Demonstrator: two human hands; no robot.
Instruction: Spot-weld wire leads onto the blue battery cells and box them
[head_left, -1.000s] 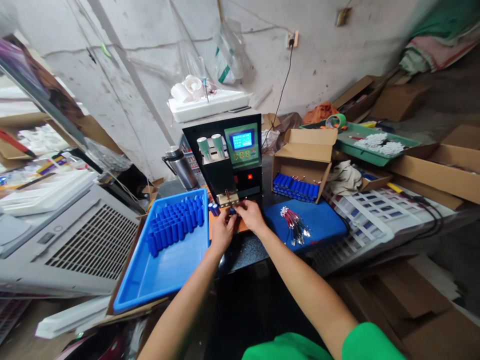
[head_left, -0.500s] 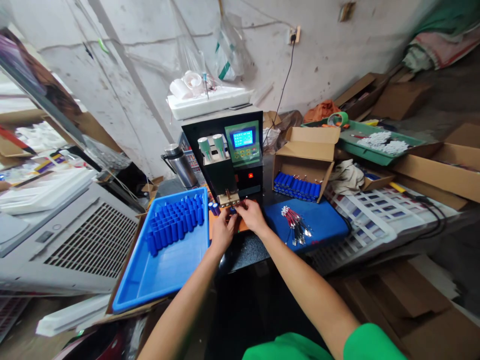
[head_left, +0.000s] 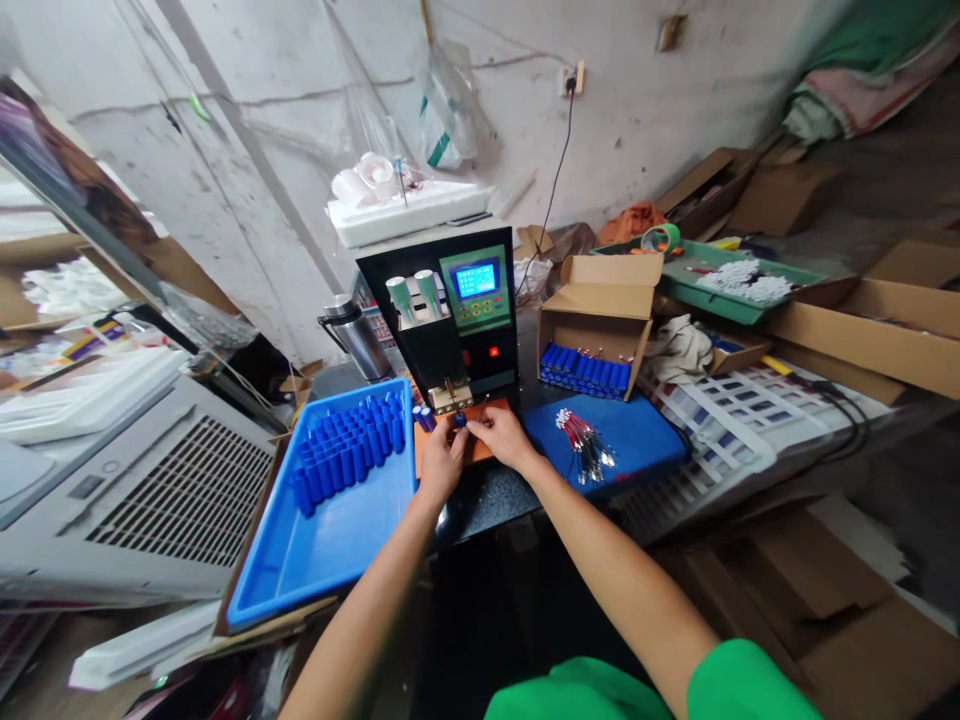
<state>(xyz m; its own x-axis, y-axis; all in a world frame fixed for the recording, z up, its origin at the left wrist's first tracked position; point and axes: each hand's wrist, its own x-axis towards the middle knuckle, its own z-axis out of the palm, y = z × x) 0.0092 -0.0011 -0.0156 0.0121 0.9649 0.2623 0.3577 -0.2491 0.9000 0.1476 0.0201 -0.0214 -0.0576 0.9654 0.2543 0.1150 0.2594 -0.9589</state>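
Note:
My left hand [head_left: 442,462] and my right hand [head_left: 502,436] meet in front of a black spot-welding machine [head_left: 450,315] with a green panel. Both pinch a small blue battery cell [head_left: 459,420] just below the machine's electrodes, over an orange pad [head_left: 475,449]. Two more blue cells [head_left: 423,416] stand at the left of the pad. A blue tray [head_left: 330,525] with several upright blue cells lies to the left of my left hand. On a blue mat [head_left: 637,440] to the right lies a bundle of red wires [head_left: 583,446].
An open cardboard box [head_left: 600,320] holds several blue cells behind the mat. A steel flask [head_left: 355,336] stands left of the machine. A green tray [head_left: 739,285] with white parts and cardboard boxes fill the right. A grey grilled appliance [head_left: 127,480] sits at the left.
Both hands have drawn the cell a little back and down from the electrodes. The view has shifted slightly to the right and up.

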